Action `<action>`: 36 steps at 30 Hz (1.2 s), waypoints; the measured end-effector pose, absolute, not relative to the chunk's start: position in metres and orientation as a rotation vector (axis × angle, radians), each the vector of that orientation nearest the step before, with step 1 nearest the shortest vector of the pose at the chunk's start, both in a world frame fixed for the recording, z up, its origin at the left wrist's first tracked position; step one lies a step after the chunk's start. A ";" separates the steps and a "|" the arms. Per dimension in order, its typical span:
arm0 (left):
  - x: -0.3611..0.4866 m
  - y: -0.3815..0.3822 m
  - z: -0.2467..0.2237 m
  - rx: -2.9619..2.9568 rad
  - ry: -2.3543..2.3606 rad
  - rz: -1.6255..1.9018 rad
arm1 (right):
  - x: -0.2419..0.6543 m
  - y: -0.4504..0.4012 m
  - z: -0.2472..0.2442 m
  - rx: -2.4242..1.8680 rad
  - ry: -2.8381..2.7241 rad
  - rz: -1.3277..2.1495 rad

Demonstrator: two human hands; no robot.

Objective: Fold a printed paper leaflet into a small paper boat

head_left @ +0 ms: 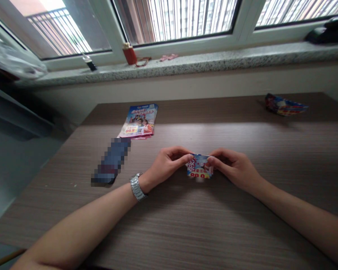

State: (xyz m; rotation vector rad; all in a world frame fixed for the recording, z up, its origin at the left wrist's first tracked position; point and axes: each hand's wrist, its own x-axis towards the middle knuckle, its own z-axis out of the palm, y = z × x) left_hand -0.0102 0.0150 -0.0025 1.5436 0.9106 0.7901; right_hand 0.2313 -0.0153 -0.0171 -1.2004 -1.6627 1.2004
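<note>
A small folded flyer (199, 167), printed in blue, red and yellow, is held between my two hands above the brown table (163, 232). My left hand (171, 163), with a metal-band watch (137, 186) on its wrist, pinches the flyer's upper left corner. At the upper right edge, the thumb and fingers of my right hand (233, 167) are closed on it. Parts of the fingers behind the paper are hidden. Farther back on the left lies a stack of similar flat flyers (139, 120).
Left of my hands lies a dark, pixelated object (111, 161). A folded colourful paper piece (285, 105) rests at the table's far right. On the stone windowsill (214, 62) stand a red container (129, 54) and a small dark-bottomed item (90, 63).
</note>
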 end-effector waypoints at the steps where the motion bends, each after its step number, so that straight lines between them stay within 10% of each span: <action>1: -0.010 0.015 -0.002 1.539 0.916 0.788 | 0.231 -0.016 -0.017 -1.198 -1.664 1.202; 36: -0.009 0.015 -0.002 1.654 0.885 0.757 | 0.231 -0.016 -0.015 -1.234 -1.673 1.167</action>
